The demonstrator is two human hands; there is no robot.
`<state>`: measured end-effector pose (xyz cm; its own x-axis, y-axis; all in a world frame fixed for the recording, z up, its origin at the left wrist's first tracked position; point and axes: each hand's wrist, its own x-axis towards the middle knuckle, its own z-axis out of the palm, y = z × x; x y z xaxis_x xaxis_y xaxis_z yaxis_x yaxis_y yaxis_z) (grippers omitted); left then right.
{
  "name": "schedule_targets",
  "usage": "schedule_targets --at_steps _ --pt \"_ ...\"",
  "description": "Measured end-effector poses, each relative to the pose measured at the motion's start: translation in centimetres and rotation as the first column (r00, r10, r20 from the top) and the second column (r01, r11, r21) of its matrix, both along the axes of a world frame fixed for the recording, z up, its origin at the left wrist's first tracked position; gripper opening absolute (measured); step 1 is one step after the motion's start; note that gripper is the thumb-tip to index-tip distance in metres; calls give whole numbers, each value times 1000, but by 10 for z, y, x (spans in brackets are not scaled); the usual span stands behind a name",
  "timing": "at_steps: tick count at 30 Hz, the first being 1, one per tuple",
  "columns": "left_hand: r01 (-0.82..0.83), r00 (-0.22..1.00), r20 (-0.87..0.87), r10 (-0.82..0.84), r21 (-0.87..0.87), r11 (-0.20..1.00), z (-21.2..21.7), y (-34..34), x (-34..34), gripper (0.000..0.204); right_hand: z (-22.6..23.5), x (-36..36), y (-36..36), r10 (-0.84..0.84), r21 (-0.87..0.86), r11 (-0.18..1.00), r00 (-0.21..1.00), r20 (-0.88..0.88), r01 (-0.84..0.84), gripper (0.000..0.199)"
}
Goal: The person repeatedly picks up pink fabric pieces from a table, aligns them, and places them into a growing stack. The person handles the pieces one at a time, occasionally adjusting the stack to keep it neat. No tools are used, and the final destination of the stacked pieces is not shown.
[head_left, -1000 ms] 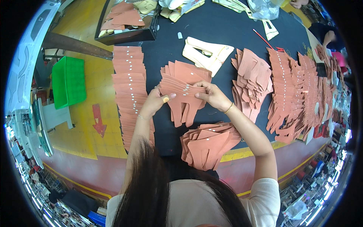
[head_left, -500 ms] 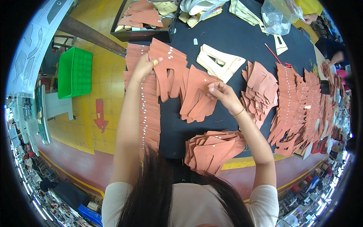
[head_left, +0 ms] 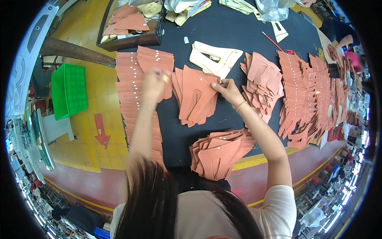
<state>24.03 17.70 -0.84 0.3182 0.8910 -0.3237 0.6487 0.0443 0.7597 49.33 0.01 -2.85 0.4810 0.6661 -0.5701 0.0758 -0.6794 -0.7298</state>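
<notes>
Left hand [head_left: 153,85] closed on terracotta cut piece [head_left: 165,85], laid over left column of pieces [head_left: 129,91]. Right hand [head_left: 227,88] pinched on edge of fanned stack [head_left: 197,95] at desk [head_left: 234,32] centre. Advised: edges squared, stack kept pinned, one piece lifted per pass.

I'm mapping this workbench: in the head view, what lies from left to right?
Green crate → long left row of brown cut pieces → fanned brown stack between the hands → brown pile → long right rows of brown pieces.
</notes>
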Motion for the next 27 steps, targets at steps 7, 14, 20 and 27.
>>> schedule_targets --at_steps 7,14,20,27 --pt "-37 999 -2 37 -246 969 -31 -89 16 56 15 -29 9 -15 -35 999 898 -440 -1 70" --pt "-33 970 198 139 -460 887 -27 -87 11 47 29 -43 3 -27 65 995 832 -554 76 71" --pt "105 873 426 239 -641 760 -2 -99 13 56 49 -29 -26 202 311 949 850 -487 -48 81" --pt "151 978 174 -113 -220 964 -1 -114 76 80 40 15 -53 -100 97 978 822 -560 185 75"
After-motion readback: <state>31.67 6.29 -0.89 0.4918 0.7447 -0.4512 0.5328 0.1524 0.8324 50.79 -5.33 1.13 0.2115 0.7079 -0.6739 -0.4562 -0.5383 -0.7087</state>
